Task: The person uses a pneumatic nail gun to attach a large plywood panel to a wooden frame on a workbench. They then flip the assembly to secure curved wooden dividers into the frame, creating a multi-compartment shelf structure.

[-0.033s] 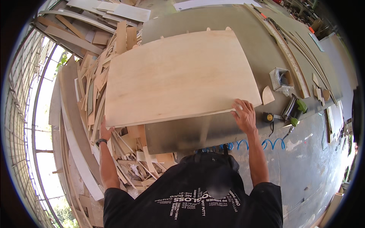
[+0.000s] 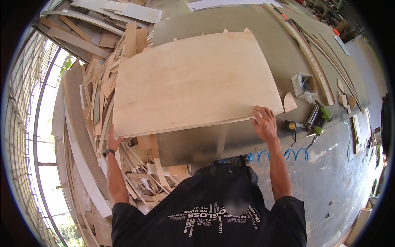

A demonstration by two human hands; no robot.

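A large sheet of light plywood (image 2: 193, 82) lies flat on a grey workbench (image 2: 197, 142), overhanging its left side. My left hand (image 2: 112, 140), with a watch on the wrist, grips the sheet's near left corner from below. My right hand (image 2: 263, 122) holds the sheet's near edge close to its right corner, fingers on top. I stand at the bench's near side in a black shirt.
A heap of wood offcuts (image 2: 103, 99) fills the floor to the left. On the bench to the right are a half-round wood piece (image 2: 289, 103), a small open box (image 2: 303, 84), a yellow tape measure (image 2: 291, 125), a green and black power tool (image 2: 319, 117) and long strips (image 2: 312, 57). A blue coiled hose (image 2: 284, 155) hangs at the bench's front.
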